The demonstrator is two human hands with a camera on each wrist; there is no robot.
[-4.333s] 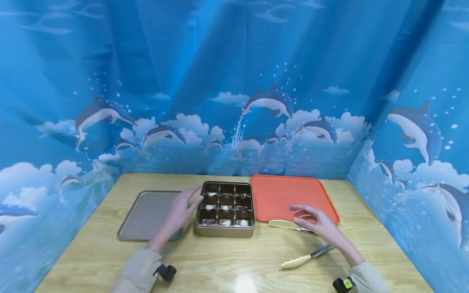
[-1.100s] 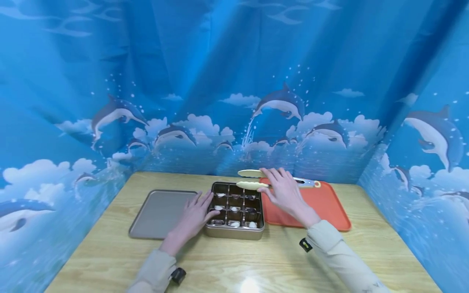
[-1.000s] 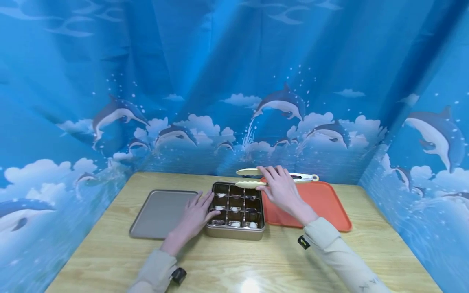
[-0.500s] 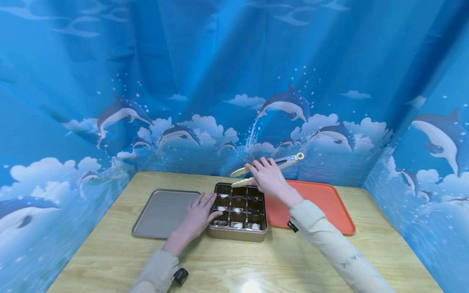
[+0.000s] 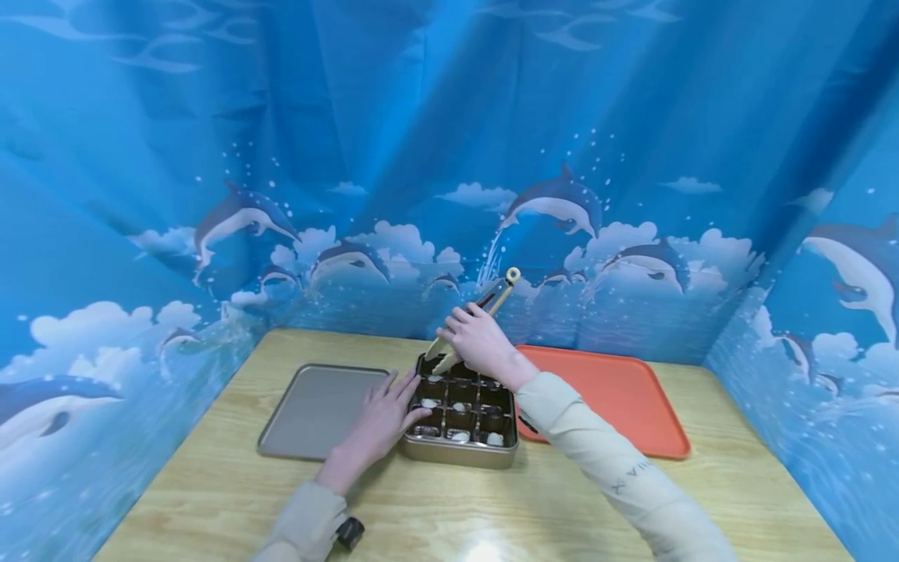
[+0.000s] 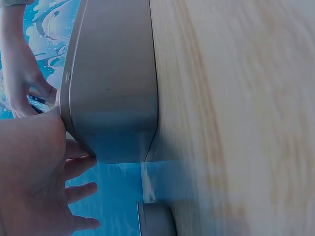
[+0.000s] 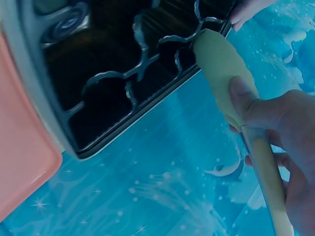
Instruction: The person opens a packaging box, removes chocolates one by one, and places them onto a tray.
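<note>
A metal tin (image 5: 460, 454) holds a dark divided insert, with small white and dark pieces in several compartments. My right hand (image 5: 481, 343) grips a pair of tongs (image 5: 500, 293) with cream tips. They tilt steeply, ring end up, tips at the back left compartment. In the right wrist view, thumb and fingers wrap the tongs (image 7: 224, 73), one tip at the insert's edge. What lies between the tips is hidden. My left hand (image 5: 382, 414) rests at the tin's left rim, fingers fairly straight. In the left wrist view, that hand (image 6: 34, 172) touches the tin's corner (image 6: 113, 73).
A grey-brown metal lid or tray (image 5: 309, 414) lies left of the tin, partly beneath the left arm. To the right is an orange tray (image 5: 611, 390), partly behind the right forearm. A blue dolphin-print curtain (image 5: 421, 156) surrounds the wooden table (image 5: 562, 499).
My right hand picked up the tongs from the table and moved left over the tin. The tongs swung steeper and their tips dropped to the back left compartment. My left hand settled on the rim.
</note>
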